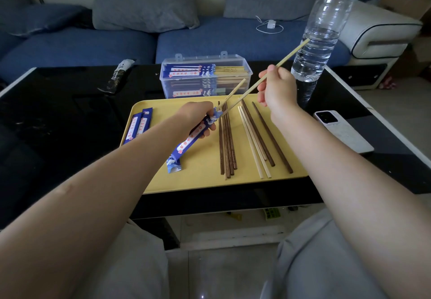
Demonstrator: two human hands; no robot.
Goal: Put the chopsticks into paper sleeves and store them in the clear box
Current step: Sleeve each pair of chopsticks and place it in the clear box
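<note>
Head view, looking down over a black table with a yellow tray in the middle. Left hand curled round the upper part of a blue paper sleeve, holding it tilted: open mouth up and to the far right, closed end down on the tray toward the near left. One pale chopstick already seated in the sleeve, its free end poking out toward the far right. Right hand pinching a second pale chopstick around mid-length, raised above the tray, thick end high to the far right beside a water bottle, thin tip down at the sleeve mouth, just by the left fingers.

Key relation: chopstick's long axis nearly in line with the sleeve's, both running near-left to far-right, so a slide down and left along that line looks like what is called for. Tip at the mouth; whether already inside, hard to tell.

Loose on the tray: dark chopsticks in a bundle under the sleeve mouth, more pale and dark ones to the right, spare sleeves at the left edge. Clear box beyond the tray's far edge, lid open, already holding sleeved pairs, roughly as near one hand as the other. Phone to the right.
</note>
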